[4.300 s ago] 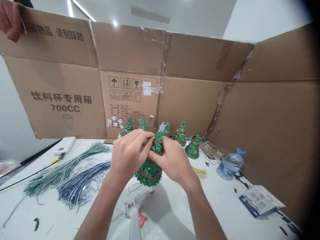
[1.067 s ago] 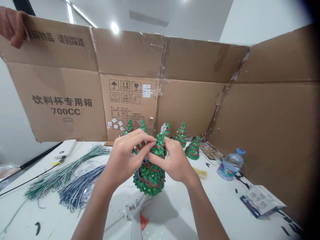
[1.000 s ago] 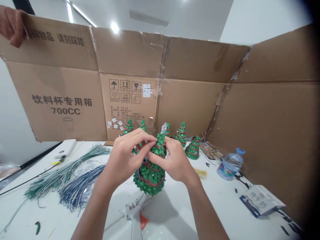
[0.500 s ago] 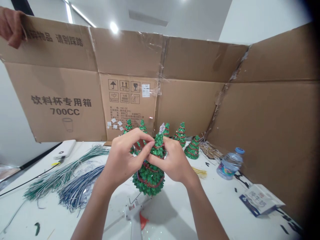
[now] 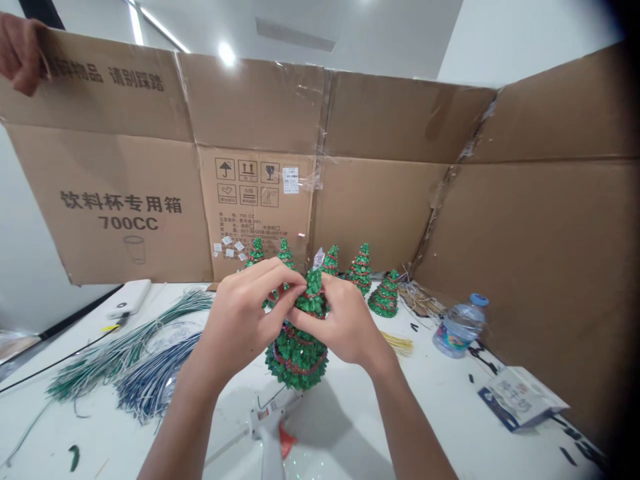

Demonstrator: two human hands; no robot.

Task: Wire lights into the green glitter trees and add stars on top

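Observation:
A green beaded tree (image 5: 300,357) with red garland and a clear tip (image 5: 319,259) stands upright between my hands at the centre. My left hand (image 5: 253,303) is pinched at the tree's upper left side; whatever is between its fingertips is too small to make out. My right hand (image 5: 343,317) grips the upper part of the tree from the right, its thumb across the front. Just below the tree, a white glue gun (image 5: 270,427) stands on the white table (image 5: 350,427). Smaller green trees (image 5: 384,297) are lined up behind my hands, some partly hidden.
Bundles of green wires (image 5: 115,343) and blue wires (image 5: 155,373) lie at left, near a white power bank (image 5: 129,298). At right are a water bottle (image 5: 460,327), a packet (image 5: 523,398) and yellow wires (image 5: 397,343). Cardboard (image 5: 385,213) walls the back; another person's hand (image 5: 20,53) holds it.
Both hands and the tree's top have shifted slightly left. The left fingertips remain pinched by the tree, and the right hand keeps its grip.

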